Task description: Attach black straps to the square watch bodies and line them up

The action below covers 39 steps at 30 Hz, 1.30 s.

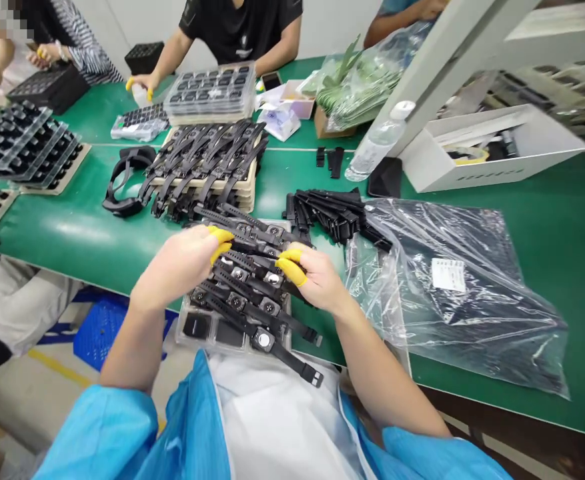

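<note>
2 pinching hands, the left hand [186,262] and right hand [319,279], in yellow finger covers [292,272], stood apart, apparently clamped on 1 black-strapped watch [271,253] directly between them. Its long axis ran left to right, its body nearer the right hand, above a clear plastic tray [208,344].

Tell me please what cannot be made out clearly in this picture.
Head view: what the bare left hand and bare right hand may pinch; yellow finger covers hide it.
Head view: print on the white rectangular paper label; too small.
Head view: most of the head of the black-shirted person; top edge cuts it off.
</note>
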Available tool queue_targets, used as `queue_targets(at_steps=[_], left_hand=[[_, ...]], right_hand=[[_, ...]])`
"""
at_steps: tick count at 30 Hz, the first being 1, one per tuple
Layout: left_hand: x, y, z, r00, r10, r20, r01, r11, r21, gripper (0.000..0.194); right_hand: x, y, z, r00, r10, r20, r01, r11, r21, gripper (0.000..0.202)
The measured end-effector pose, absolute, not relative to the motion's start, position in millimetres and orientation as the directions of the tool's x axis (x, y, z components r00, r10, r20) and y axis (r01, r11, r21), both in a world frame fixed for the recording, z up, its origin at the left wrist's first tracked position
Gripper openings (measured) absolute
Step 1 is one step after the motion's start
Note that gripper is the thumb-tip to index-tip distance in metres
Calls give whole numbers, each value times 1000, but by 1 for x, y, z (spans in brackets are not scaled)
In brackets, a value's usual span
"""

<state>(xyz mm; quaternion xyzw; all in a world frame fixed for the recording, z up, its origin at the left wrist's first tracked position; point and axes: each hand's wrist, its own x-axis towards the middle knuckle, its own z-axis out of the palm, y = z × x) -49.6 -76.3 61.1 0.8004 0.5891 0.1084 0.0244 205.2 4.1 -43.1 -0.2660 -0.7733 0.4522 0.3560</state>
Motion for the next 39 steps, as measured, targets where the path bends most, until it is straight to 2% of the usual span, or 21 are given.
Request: queue_targets(at_steps=[2,3,7,11,14,18,22,25,27,29,31,33,36,39], left_hand=[[-66,-90,67,298,955,10,951,-297,81,26],[-72,-98,67,297,954,-39,953,-294,79,27],[-82,-134,62,277,948,-155,940,-234,249,22],[-76,-165,44,439,878,-188,862,-353,365,25],[-66,-177,21,505,848,-157,830,-429,357,29],[-61,-180,-13,457,889,12,848,-440,295,21],[-63,-185,-28,372,910,182,865,-411,287,12],[-65,-196,-20,311,923,226,892,-365,267,10],[-65,-208,-11,278,939,201,912,-324,253,11],[-65,-221,-3,259,955,145,935,-286,211,13],[-64,-232,0,256,963,82,959,-264,102,19],[-60,-237,-1,259,965,29,965,-258,-37,21],[-52,-233,-1,252,967,-28,952,-253,-170,19],[-44,-223,4,244,968,-67,944,-253,-214,17]], right_hand=[[204,-1,-42,-664,659,353,137,572,-809,35],[203,-5,-41,-702,619,353,156,617,-771,35],[203,-39,-28,-822,481,304,198,742,-640,26],[214,-83,-18,-927,275,257,114,856,-505,25],[224,-106,-22,-950,193,243,89,920,-382,31],[234,-115,-29,-956,208,205,143,946,-292,30],[237,-111,-23,-975,197,108,150,929,-337,22],[239,-100,-12,-978,192,76,143,895,-423,27],[243,-84,-8,-962,256,99,179,858,-482,28],[248,-58,-8,-897,423,129,304,802,-513,27],[250,-26,-13,-740,657,143,525,697,-489,25],[249,9,-22,-545,832,102,743,535,-401,27],[238,57,-40,-364,931,32,895,359,-264,34],[224,84,-62,-312,949,-35,926,296,-233,41]])
